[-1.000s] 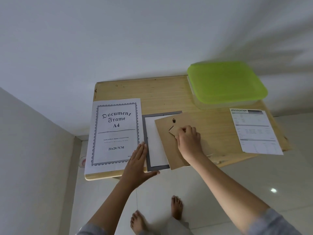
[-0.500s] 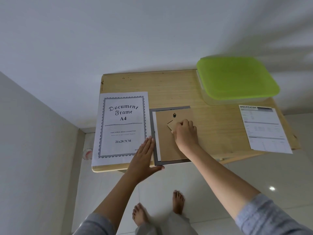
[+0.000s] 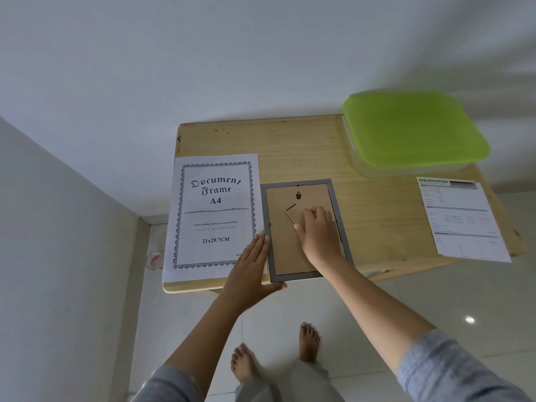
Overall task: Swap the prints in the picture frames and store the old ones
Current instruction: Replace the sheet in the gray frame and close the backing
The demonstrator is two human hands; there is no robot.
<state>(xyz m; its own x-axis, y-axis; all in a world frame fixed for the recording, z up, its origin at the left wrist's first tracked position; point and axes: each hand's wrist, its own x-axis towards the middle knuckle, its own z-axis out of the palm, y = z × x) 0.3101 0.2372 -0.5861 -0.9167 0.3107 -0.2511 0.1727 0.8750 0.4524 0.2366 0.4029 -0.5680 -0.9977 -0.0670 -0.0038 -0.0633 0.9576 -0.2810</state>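
A grey picture frame [image 3: 333,198] lies face down on the wooden table [image 3: 304,146]. Its brown backing board [image 3: 282,227] sits squarely inside it. My right hand [image 3: 317,232] rests on the board with fingers curled at the fold-out stand flap [image 3: 293,213]. My left hand [image 3: 252,268] lies flat, fingers straight, against the frame's left edge and near corner. To the left lies a white "Document Frame A4" print [image 3: 214,210]. A "Specification" sheet [image 3: 461,219] lies at the right end of the table.
A clear plastic box with a green lid [image 3: 414,129] stands at the back right of the table. White walls close in behind and on the left. My bare feet [image 3: 309,340] stand on the tiled floor below the table's front edge.
The backing board, lying skewed across the frame a second ago, has swung round and dropped into the frame. My left hand stayed at the frame's left edge.
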